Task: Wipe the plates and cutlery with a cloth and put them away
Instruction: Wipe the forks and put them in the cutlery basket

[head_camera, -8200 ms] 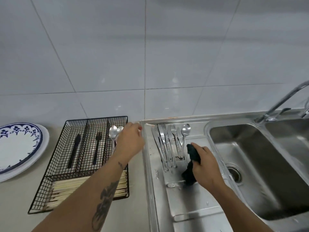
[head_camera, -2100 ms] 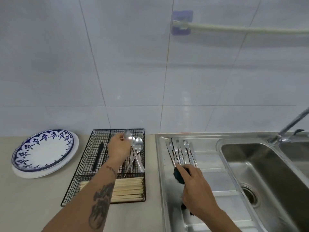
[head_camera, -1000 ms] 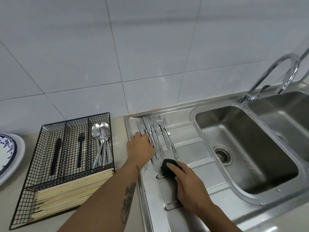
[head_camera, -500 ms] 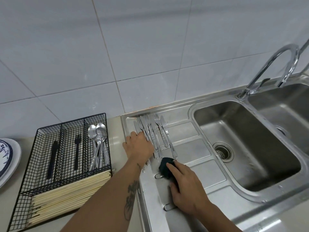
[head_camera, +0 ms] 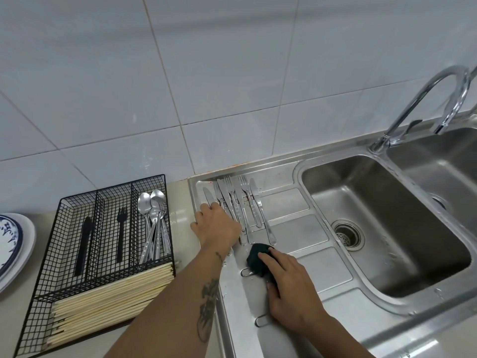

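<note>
A black wire cutlery basket (head_camera: 64, 254) sits at the lower left of the frame on a beige tabletop (head_camera: 183, 228). Its 3 upper compartments hold, from left to right, a black knife (head_camera: 83, 245), a black fork (head_camera: 120, 232) and a bunch of steel spoons (head_camera: 152, 223). Its long lower compartment holds pale chopsticks (head_camera: 111, 298) lying side by side.

At the far left edge, a white plate with a blue pattern (head_camera: 11, 241) rests on the tabletop, partly cut off.

At centre, a row of steel forks and knives (head_camera: 242, 202) lies on the ribbed drainboard (head_camera: 296, 223) of a steel sink. The left hand (head_camera: 215, 226) rests over the near ends of the leftmost pieces, fingers curled down; whether its grip has closed on any piece cannot be told. The right hand (head_camera: 289, 282), lower centre, grips a bunched dark cloth (head_camera: 258, 257) against the drainboard, index finger laid over it.

To the right are 2 basins (head_camera: 387, 228) and a curved chrome tap (head_camera: 423, 99). No writing is legible.
</note>
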